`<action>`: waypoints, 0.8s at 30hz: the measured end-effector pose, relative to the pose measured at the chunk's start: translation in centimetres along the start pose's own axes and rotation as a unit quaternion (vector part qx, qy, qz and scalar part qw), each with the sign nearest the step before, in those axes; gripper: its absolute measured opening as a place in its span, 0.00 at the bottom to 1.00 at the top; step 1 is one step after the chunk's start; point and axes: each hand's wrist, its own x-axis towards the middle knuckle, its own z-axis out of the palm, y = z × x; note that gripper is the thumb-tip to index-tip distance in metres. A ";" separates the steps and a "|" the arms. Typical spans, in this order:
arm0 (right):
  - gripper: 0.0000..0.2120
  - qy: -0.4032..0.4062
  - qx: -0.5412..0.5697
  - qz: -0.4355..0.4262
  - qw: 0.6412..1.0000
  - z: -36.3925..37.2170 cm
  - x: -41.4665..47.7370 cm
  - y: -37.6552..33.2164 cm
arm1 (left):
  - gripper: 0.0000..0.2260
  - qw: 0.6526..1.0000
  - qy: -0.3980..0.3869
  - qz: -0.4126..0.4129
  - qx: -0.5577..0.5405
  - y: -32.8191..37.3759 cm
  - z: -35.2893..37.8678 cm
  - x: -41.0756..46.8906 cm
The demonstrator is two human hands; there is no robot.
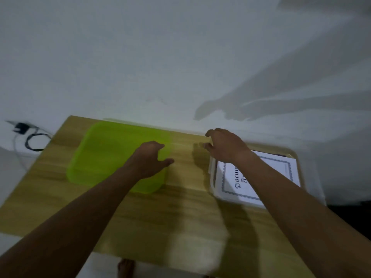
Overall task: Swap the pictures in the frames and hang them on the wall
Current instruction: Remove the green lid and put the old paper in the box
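Observation:
A white framed certificate [239,183] with a grey ornate border and black lettering lies flat at the right end of the wooden table [160,217]. My right forearm crosses over it. My right hand [224,147] hovers just beyond its top left corner, fingers loosely curled, holding nothing. My left hand [152,159] hangs over the right edge of a lime-green plastic tray [104,151], fingers relaxed and spread, holding nothing. The image is blurred by motion.
A bare white wall [180,57] rises directly behind the table. A black plug and coiled cable [30,137] sit at the far left by the wall. A bare foot [125,267] shows under the table's near edge.

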 end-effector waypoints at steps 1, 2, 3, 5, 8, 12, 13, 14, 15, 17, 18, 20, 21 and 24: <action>0.19 0.001 0.001 0.004 1.000 0.6 0.6 -2.0 | 0.32 1.000 0.001 -0.004 0.000 -2.1 -0.6 -0.2; 0.19 0.000 0.004 0.013 1.000 1.2 1.2 -3.9 | 0.32 1.000 0.001 -0.005 0.000 -4.1 -1.2 -0.3; 0.19 -0.004 0.008 0.022 1.000 2.0 1.8 -5.7 | 0.31 1.000 0.001 -0.006 0.000 -6.2 -1.9 -0.4; 0.19 -0.027 0.025 0.042 0.998 4.0 3.0 -9.1 | 0.31 1.000 -0.005 -0.012 -0.006 -10.3 -2.9 -0.6; 0.21 -0.054 0.061 0.084 0.993 7.0 4.8 -13.4 | 0.31 0.999 -0.018 -0.027 -0.003 -16.2 -4.2 -0.4; 0.24 -0.063 0.096 0.160 0.980 10.8 6.6 -17.0 | 0.32 0.997 -0.027 -0.063 -0.016 -22.6 -5.3 0.2; 0.25 -0.061 0.107 0.183 0.975 11.6 6.9 -17.5 | 0.33 0.996 -0.030 -0.078 -0.017 -24.0 -5.4 0.3; 0.25 -0.061 0.115 0.207 0.970 12.3 7.2 -17.8 | 0.33 0.995 -0.033 -0.094 -0.018 -25.2 -5.5 0.3; 0.25 -0.062 0.122 0.229 0.964 12.9 7.4 -17.9 | 0.34 0.994 -0.034 -0.107 -0.018 -26.2 -5.5 0.3; 0.23 -0.056 0.133 0.269 0.952 13.8 7.6 -18.0 | 0.36 0.990 -0.033 -0.133 -0.015 -27.8 -5.2 0.2; 0.23 -0.049 0.142 0.284 0.947 14.1 7.8 -18.0 | 0.37 0.989 -0.030 -0.146 -0.020 -28.3 -5.1 0.1; 0.24 -0.035 0.173 0.311 0.934 14.8 8.0 -17.8 | 0.38 0.984 -0.021 -0.172 -0.049 -29.3 -4.6 0.1; 0.26 -0.027 0.193 0.325 0.926 14.9 8.2 -17.8 | 0.39 0.980 -0.020 -0.185 -0.066 -29.7 -4.3 0.2; 0.32 -0.007 0.237 0.355 0.904 14.9 8.5 -17.5 | 0.38 0.973 -0.028 -0.207 -0.101 -29.9 -4.2 0.5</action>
